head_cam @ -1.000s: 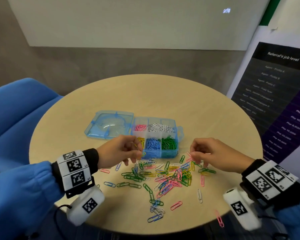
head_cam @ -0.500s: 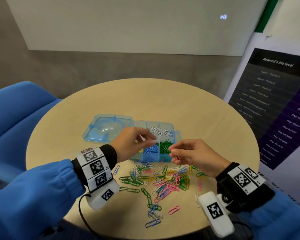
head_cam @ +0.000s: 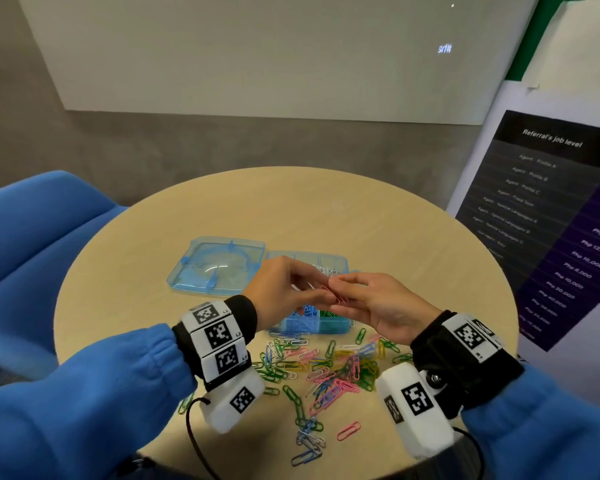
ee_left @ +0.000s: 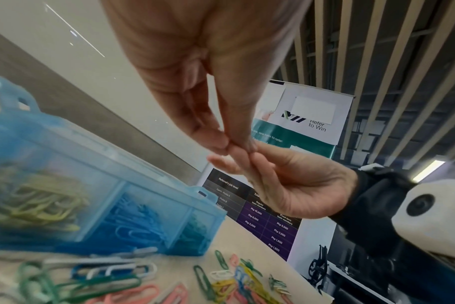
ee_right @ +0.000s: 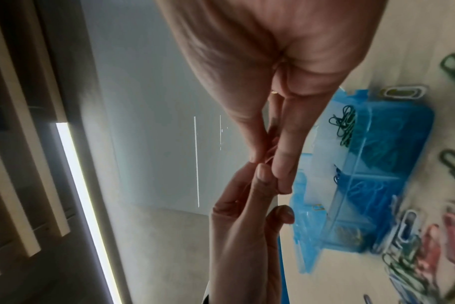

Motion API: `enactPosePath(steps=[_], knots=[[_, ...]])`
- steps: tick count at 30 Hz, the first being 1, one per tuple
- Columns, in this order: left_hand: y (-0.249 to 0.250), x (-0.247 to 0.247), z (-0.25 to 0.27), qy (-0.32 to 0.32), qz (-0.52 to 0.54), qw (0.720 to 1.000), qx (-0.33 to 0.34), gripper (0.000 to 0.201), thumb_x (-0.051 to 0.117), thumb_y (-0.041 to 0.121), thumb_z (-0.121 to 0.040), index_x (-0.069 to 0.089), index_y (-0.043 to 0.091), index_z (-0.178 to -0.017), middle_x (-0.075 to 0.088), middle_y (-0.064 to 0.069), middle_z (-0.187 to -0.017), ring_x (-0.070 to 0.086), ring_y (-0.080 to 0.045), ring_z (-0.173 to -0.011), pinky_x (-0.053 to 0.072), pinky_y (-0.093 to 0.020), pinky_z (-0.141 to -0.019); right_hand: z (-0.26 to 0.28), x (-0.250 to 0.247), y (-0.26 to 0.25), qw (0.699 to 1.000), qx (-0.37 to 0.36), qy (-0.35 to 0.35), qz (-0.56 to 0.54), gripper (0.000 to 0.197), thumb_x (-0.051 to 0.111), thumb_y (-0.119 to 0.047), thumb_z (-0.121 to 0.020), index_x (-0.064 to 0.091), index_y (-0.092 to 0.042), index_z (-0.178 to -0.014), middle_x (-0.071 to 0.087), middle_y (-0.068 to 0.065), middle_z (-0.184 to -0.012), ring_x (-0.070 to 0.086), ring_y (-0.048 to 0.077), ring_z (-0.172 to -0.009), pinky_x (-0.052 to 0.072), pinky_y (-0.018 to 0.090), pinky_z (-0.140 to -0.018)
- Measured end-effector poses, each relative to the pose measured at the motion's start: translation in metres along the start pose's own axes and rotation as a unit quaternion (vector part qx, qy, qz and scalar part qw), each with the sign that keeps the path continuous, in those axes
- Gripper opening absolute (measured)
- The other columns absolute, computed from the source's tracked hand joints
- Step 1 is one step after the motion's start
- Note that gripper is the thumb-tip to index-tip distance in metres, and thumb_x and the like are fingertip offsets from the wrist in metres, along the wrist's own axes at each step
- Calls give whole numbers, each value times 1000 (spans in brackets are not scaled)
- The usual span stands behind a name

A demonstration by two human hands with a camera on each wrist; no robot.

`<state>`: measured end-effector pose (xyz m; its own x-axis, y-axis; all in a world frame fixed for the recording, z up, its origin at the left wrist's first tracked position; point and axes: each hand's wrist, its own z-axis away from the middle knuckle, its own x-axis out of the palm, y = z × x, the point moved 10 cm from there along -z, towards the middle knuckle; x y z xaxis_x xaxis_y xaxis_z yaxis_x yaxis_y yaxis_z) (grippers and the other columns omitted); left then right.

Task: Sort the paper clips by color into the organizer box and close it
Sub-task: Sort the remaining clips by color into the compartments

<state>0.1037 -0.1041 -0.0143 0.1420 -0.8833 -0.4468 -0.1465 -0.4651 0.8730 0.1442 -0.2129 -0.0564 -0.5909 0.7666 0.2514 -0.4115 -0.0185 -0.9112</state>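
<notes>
The blue organizer box [head_cam: 312, 328] stands open on the round table, its lid [head_cam: 219, 265] laid flat to the left. White, yellow, blue and green clips fill its compartments [ee_left: 117, 205]. Above the box my left hand [head_cam: 314, 289] and right hand [head_cam: 349, 294] meet fingertip to fingertip. Both pinch a few pink paper clips [head_cam: 338, 296] between them. In the left wrist view the left fingertips [ee_left: 229, 144] press against the right hand's fingers [ee_left: 247, 164]. In the right wrist view the right hand [ee_right: 269, 164] touches the left hand [ee_right: 247, 216] over the box [ee_right: 377, 164].
A loose pile of mixed coloured clips [head_cam: 326, 368] lies in front of the box, with strays near the table's front edge [head_cam: 349, 430]. A blue chair [head_cam: 32, 244] stands at the left. A poster stand [head_cam: 551, 220] stands close to the table's right side.
Both hands lifted from the clip pile and came together above the box. The right hand brought pink clips to the left hand's fingertips.
</notes>
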Motion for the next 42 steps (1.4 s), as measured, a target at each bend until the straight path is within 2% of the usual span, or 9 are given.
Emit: enactPosePath(steps=[8,12,18,20,24,28,33,37,42], knots=[[2,9,-3,-65,16,998,0,19,77,16,-79,74,10,-97,67,5,-65,56,-11,-56,48,-24,-55,1,4,7,998,45,-13,49,43,70,-31,-70,70,5,-93,72,10,-75,73,15,-71,57,13,-58],[-5,18,-2,-83,-46,995,10,10,78,15,-80,74,9,-87,62,13,-60,55,-8,-59,47,-21,-52,3,5,11,993,51,-33,103,54,72,-29,-70,67,13,-104,73,18,-93,74,22,-77,57,16,-61],[-4,11,-3,-50,-170,983,51,9,77,21,-81,74,14,-85,67,-2,-78,60,-14,-69,49,-16,-52,10,3,3,974,25,-74,211,34,57,-26,-96,65,2,-113,72,21,-103,73,29,-88,60,26,-74],[-11,-11,-10,-17,-179,983,23,8,73,24,-84,73,17,-85,68,2,-75,60,-12,-65,52,-19,-54,13,-6,-4,924,-40,-58,376,19,63,-21,-93,70,-8,-105,74,10,-96,73,20,-83,59,27,-73],[-33,-64,-33,55,-232,970,-41,3,70,17,-87,72,15,-85,68,0,-74,62,-15,-64,54,-21,-55,23,-1,20,729,-78,-131,668,12,79,-18,-78,75,-23,-88,68,-5,-88,64,10,-81,47,14,-62],[-49,-74,-49,48,-294,951,-85,15,76,25,-81,74,11,-83,63,3,-67,53,-5,-56,49,-18,-53,18,-1,33,678,-92,-143,715,8,76,-13,-78,73,-19,-83,65,-5,-85,57,5,-72,45,19,-62],[-59,-78,-55,53,-315,940,-122,32,73,38,-82,73,6,-82,66,-3,-68,55,-11,-55,52,-26,-55,11,-4,23,702,-113,-140,689,4,74,-18,-83,72,-21,-81,64,-8,-74,55,1,-64,48,21,-64],[-70,-78,-53,36,-320,938,-127,39,65,42,-88,76,5,-87,73,-14,-82,65,-26,-67,56,-36,-64,1,-11,-4,813,-129,-107,558,6,73,-15,-84,69,-18,-80,70,0,-75,62,7,-67,52,25,-69],[-65,-82,-40,60,-295,948,-103,27,66,33,-89,72,11,-104,71,-6,-96,59,-12,-60,43,-17,-52,-29,0,-35,944,-140,-27,299,6,69,-2,-85,66,-2,-90,70,11,-80,67,20,-72,56,28,-71]])
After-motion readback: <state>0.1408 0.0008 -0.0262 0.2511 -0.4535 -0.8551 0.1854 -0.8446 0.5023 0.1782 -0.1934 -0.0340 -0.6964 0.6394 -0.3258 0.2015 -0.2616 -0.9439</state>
